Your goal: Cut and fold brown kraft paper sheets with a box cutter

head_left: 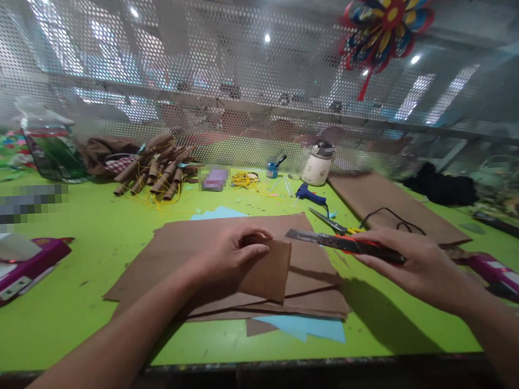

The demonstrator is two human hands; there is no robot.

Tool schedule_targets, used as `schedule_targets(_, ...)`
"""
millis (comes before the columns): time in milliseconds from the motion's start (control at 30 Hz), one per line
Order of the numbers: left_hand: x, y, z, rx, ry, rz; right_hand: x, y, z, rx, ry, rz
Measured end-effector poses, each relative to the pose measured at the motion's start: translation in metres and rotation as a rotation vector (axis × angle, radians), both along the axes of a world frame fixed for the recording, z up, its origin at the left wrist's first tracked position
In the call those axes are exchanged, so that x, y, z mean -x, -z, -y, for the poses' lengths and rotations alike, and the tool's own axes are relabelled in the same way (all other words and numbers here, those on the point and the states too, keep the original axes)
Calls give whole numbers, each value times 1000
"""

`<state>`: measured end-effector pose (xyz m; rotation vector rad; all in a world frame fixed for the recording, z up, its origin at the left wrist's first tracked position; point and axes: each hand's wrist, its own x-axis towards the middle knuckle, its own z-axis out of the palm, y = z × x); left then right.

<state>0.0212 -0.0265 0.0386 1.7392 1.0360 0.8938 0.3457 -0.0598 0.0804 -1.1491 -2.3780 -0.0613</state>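
Note:
My left hand (234,253) is closed on a folded piece of brown paper (274,274), its thumb and curled fingers at the upper edge. Beneath it lies a stack of larger brown paper sheets (159,259), with light blue sheets (321,325) poking out under the front and back. A box cutter (330,241) with a black and orange handle is gripped in my right hand (417,262). Its blade points left, just right of the folded piece, apart from it as far as I can see. Scissors (327,219) with yellow handles lie behind the cutter.
On the green table (97,224) a blue glue gun (310,195) lies behind the scissors. Rolled brown paper bundles (159,170) and a green-filled jar (53,149) stand back left. A brown board (393,206) lies right; purple power strips (30,267) sit at both sides.

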Motion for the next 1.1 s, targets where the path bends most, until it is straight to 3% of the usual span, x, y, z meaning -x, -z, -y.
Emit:
schedule_targets(133,1,1,-5,-115,-8,-16,1,7,1,2,17,-17)
schedule_targets(367,-1,-1,-3,-158,-82,-65,7,11,2,-21,-1,-54)
schedule_targets(633,-1,10,-4,-148,-122,24,5,20,3,-69,-5,-53)
schedule_targets(1100,-3,10,-2,-123,-133,2,2,22,11,-161,-30,-54)
